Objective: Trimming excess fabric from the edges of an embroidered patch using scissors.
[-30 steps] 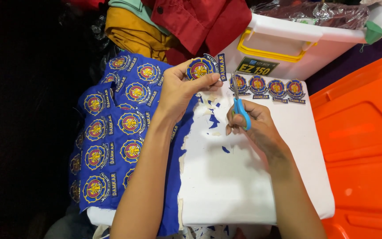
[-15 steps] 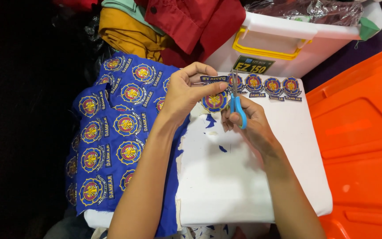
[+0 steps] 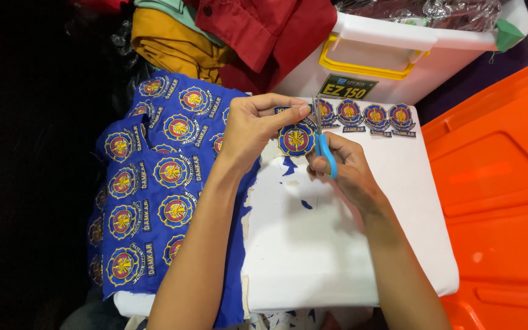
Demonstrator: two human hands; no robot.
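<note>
The round embroidered patch [image 3: 296,139] is pinched in the left hand [image 3: 255,131] just above the white table [image 3: 337,244]. The right hand [image 3: 343,168] grips blue-handled scissors [image 3: 322,143] at its edge; cutting close to the stitched border, turning the patch, looks wise. Behind it, a white bin [image 3: 398,58] holds clear-wrapped goods.

We see a small rectangular label [image 3: 348,87], dark with a yellow-green border, stuck on the front wall of the white storage box [image 3: 398,61] at the top. Clear, crinkled plastic bags [image 3: 423,11] lie on the box's lid.
</note>
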